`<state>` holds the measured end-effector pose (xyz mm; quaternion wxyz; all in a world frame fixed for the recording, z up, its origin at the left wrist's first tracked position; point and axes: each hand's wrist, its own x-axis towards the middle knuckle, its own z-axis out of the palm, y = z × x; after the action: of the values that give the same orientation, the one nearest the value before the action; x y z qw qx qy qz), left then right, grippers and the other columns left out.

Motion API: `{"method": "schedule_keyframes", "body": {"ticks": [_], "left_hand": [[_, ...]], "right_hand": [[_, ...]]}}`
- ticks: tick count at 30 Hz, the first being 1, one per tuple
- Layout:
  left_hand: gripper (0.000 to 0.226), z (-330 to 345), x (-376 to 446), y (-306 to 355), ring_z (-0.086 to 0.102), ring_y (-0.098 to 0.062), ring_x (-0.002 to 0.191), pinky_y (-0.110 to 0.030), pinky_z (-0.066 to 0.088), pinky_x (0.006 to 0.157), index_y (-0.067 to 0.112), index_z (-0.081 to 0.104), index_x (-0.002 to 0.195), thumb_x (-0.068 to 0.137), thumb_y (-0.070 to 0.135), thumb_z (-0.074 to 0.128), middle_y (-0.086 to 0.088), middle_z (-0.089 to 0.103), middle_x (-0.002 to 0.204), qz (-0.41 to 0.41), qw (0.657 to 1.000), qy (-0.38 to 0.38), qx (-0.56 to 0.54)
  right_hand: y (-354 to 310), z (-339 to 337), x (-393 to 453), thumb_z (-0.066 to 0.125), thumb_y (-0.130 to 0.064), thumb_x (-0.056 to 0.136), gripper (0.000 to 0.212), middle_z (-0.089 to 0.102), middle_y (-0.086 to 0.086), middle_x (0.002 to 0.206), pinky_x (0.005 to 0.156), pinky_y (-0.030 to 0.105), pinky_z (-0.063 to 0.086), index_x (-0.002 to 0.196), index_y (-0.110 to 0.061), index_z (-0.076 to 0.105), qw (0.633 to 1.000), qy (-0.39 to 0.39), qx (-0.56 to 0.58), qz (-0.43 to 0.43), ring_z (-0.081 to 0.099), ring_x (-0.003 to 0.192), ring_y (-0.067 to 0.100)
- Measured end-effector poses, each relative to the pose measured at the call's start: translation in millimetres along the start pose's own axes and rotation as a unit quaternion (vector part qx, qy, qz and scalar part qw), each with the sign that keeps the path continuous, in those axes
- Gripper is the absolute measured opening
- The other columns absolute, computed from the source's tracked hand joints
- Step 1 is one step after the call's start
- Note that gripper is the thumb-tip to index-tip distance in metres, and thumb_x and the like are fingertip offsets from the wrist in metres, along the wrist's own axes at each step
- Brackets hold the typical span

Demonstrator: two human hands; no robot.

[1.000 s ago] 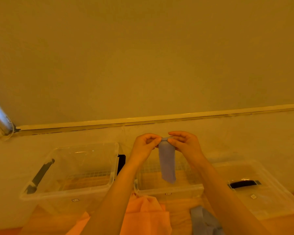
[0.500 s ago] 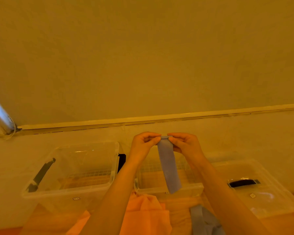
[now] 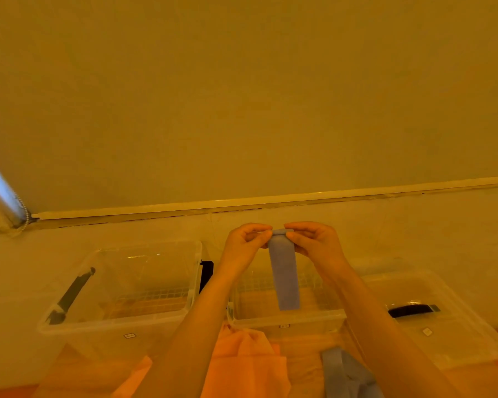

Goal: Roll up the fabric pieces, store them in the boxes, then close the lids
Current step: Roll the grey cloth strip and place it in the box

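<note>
While both arms reached forward, the left hand (image 3: 243, 244) and the right hand (image 3: 314, 242) pinched the rolled top of the blue fabric strip (image 3: 283, 277). It hung over the middle box (image 3: 285, 318).

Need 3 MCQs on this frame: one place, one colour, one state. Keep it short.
1. The hanging blue strip is over:
A the middle box
B the floor
C a shelf
2. The cloth between the forearms at the bottom is:
A green
B orange
C black
3. The hands on the strip's top:
A both pinch it
B only one holds it
C neither touches it

Answers: 1 A, its end hangs above that box's rim. 2 B, the orange cloth. 3 A, left hand and right hand pinch the rolled top.
</note>
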<state>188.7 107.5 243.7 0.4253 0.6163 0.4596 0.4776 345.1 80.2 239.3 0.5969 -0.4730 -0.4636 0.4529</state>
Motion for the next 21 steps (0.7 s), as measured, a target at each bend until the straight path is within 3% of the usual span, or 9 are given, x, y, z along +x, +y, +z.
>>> {"method": "schedule_keyframes", "body": {"ticks": [4, 8, 12, 16, 21], "left_hand": [[0.009, 1.2, -1.6, -1.5, 0.06, -0.001, 0.07, -0.007, 0.046, 0.058, 0.009, 0.068, 0.097, 0.09, 0.009, 0.061, 0.006, 0.064, 0.084, 0.009, 1.0, -0.003, 0.008], [0.009, 1.0, -1.5, -2.3, 0.062, 0.001, 0.072, -0.011, 0.048, 0.063, 0.01, 0.068, 0.096, 0.089, 0.006, 0.062, 0.003, 0.066, 0.087, 0.016, 1.0, 0.006, -0.011], [0.013, 0.4, -1.0, -3.9, 0.065, -0.013, 0.088, -0.022, 0.053, 0.077, 0.017, 0.068, 0.094, 0.088, 0.006, 0.064, 0.0, 0.068, 0.094, 0.023, 1.0, -0.001, -0.014], [0.013, 3.2, -4.7, -1.1, 0.06, -0.005, 0.08, -0.008, 0.046, 0.062, 0.012, 0.066, 0.104, 0.091, 0.01, 0.06, -0.002, 0.065, 0.094, 0.014, 1.0, -0.008, -0.01], [0.018, 6.5, -7.2, 0.8, 0.06, 0.005, 0.069, -0.006, 0.044, 0.058, 0.003, 0.067, 0.107, 0.094, 0.009, 0.056, -0.002, 0.064, 0.094, 0.029, 0.999, -0.018, 0.008]], "right_hand": [[0.1, -2.0, -1.4, 0.065, 0.003, 0.085, 0.022, 0.072, 0.013, 0.1, 0.074, 0.029, 0.059, 0.104, -0.008, 0.068, 1.0, -0.008, -0.005, -0.01, 0.071, 0.092, 0.022], [-0.6, -0.8, -4.2, 0.068, -0.005, 0.086, 0.025, 0.074, 0.008, 0.092, 0.069, 0.028, 0.059, 0.108, -0.014, 0.066, 1.0, -0.003, 0.012, 0.019, 0.072, 0.085, 0.018], [-0.2, 0.5, -5.5, 0.067, -0.011, 0.087, 0.01, 0.073, 0.009, 0.088, 0.064, 0.028, 0.058, 0.097, -0.01, 0.069, 0.999, 0.016, 0.023, 0.035, 0.072, 0.08, 0.019], [0.3, -1.3, -7.1, 0.066, -0.006, 0.087, 0.01, 0.073, 0.005, 0.085, 0.063, 0.025, 0.057, 0.096, -0.008, 0.07, 0.999, 0.017, 0.027, 0.018, 0.072, 0.077, 0.015], [-1.2, -4.3, -9.2, 0.066, 0.0, 0.086, 0.021, 0.072, 0.009, 0.092, 0.064, 0.025, 0.057, 0.106, -0.005, 0.068, 1.0, 0.003, 0.006, 0.008, 0.072, 0.081, 0.014]]}}
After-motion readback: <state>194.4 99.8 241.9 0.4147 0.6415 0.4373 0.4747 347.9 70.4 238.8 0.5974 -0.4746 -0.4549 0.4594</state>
